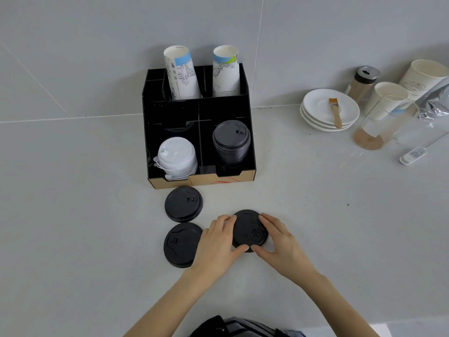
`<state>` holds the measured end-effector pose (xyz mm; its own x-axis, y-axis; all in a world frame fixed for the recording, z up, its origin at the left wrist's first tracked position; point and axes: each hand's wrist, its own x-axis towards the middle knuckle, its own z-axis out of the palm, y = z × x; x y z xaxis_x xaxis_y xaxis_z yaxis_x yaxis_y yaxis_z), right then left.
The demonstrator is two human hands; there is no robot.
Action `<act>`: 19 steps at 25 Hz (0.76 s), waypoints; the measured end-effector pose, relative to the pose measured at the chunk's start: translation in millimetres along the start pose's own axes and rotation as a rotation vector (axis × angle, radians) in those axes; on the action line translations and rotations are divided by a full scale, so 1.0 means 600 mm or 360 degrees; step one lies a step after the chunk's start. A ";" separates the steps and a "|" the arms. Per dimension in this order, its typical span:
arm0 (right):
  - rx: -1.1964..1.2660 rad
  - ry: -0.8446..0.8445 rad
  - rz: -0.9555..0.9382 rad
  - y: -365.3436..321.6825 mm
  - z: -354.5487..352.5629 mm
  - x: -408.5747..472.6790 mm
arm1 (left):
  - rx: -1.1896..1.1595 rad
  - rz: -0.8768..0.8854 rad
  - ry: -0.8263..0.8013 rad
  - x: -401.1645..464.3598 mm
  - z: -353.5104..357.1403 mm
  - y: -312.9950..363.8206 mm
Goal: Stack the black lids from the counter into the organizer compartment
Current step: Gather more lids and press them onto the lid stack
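Black lids: one (250,230) sits on the bench (73,215) gripped at its rim between both hands, left hand (216,242) and right hand (279,239) curled round it. Two more, (183,203) and (182,244), lie just left, the nearer one partly under the left hand. Organizer (199,142) stands behind against the wall, black stack (231,144) front-right. Its front print is too small to read. Plenty of bare bench left and right.
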<state>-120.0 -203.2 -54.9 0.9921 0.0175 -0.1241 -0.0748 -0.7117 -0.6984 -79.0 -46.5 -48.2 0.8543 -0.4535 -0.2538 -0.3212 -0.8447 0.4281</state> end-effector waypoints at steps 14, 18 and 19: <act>0.0138 0.0133 -0.0094 -0.029 -0.027 0.023 | -0.0243 0.0056 0.0288 -0.001 -0.033 -0.006; 0.0141 0.0143 -0.0198 -0.052 -0.048 0.048 | -0.0298 0.0043 0.0484 0.005 -0.065 -0.001; 0.0132 0.0141 -0.0229 -0.058 -0.054 0.055 | -0.0318 0.0045 0.0526 0.007 -0.073 0.000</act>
<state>-81.4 -200.3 -11.8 0.9979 0.0505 0.0413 0.0642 -0.6462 -0.7605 -57.4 -35.8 -11.3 0.9423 -0.3323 0.0400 -0.2887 -0.7463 0.5997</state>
